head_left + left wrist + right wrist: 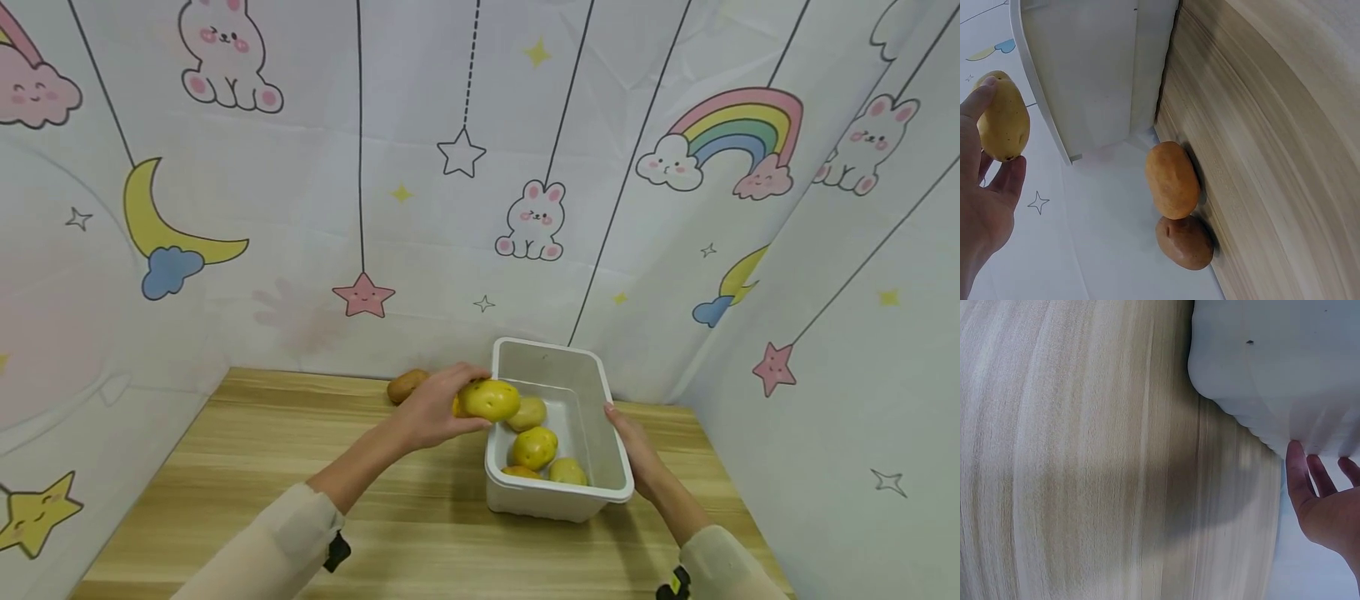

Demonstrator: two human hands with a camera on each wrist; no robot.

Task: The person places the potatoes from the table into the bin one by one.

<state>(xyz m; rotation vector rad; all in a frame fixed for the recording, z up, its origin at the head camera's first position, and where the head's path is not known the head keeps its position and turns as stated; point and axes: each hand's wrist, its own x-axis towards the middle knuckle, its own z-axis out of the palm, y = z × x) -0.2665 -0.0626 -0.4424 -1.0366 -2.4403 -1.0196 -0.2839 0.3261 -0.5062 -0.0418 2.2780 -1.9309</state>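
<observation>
My left hand [438, 408] holds a yellow potato [491, 401] between thumb and fingers, over the left rim of a white bin [491, 492]. In the left wrist view the left hand [985, 206] pinches that potato [1007, 119] beside the bin wall [1079, 69]. Inside the bin lie several potatoes, among them a yellow one [535, 448] and a paler one [567, 472]. My right hand [637, 450] rests on the bin's right side; in the right wrist view the fingertips of the right hand [1329, 506] touch the bin's outer wall [1260, 362].
Left of the bin, at the back of the wooden table [300, 483], a brown potato [407, 387] lies by the cloth. The left wrist view shows an orange-brown potato [1172, 180] touching the brown one [1185, 242]. A patterned cloth [420, 242] hangs behind.
</observation>
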